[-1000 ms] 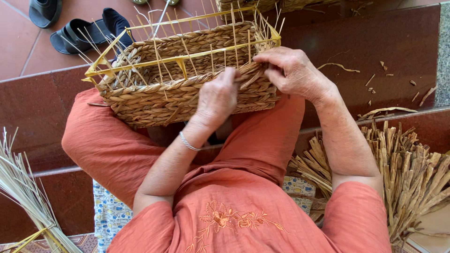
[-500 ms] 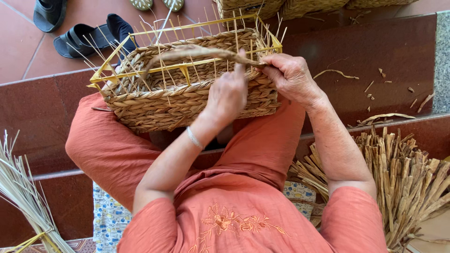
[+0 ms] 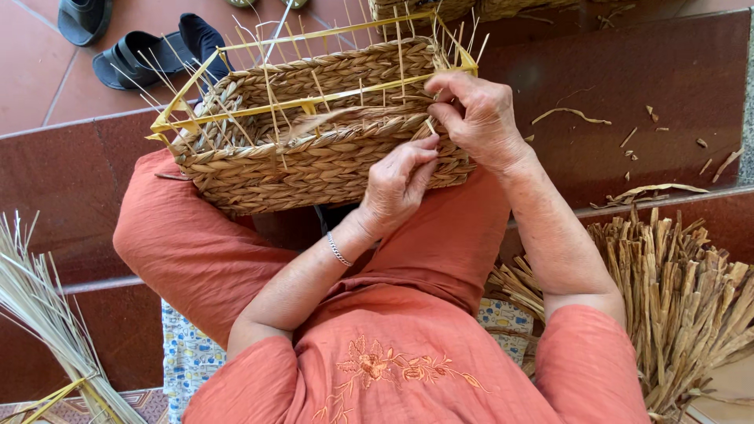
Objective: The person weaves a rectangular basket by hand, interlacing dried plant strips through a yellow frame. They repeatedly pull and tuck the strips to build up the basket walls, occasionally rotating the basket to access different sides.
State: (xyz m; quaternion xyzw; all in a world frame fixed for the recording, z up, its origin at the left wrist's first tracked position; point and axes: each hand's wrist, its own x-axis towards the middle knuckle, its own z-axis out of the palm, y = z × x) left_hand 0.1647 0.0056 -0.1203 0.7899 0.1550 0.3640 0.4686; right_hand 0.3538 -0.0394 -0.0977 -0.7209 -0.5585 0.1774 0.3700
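One woven basket (image 3: 314,149), rectangular and made of braided straw-coloured fibre, rests on the person's lap, propped on the knees in orange cloth, with its open top turned toward the camera. A single yellow frame (image 3: 314,102) of thin strips runs around its mouth, and many thin pale stakes (image 3: 267,86) stick up from the rim, too many and too fine to count. Two hands work at the basket's right end. The left hand (image 3: 397,184) lies against the near wall of the basket, fingers bent and fingertips pressing on the braid just below the rim; whether it pinches a strand cannot be told. A thin silver bracelet (image 3: 338,249) sits on that wrist. The right hand (image 3: 479,118) is at the right corner of the rim, fingers curled shut around a strand of fibre there, touching the frame's corner. The two hands are near each other but apart. On the dark red step to the right lies one bundle of dried reeds (image 3: 675,290), and scattered fibre scraps (image 3: 573,114) lie on the ledge above it. At the lower left edge is one sheaf of pale thin straws (image 3: 39,330). Two dark sandals (image 3: 149,51) lie on the tiled floor beyond the basket.
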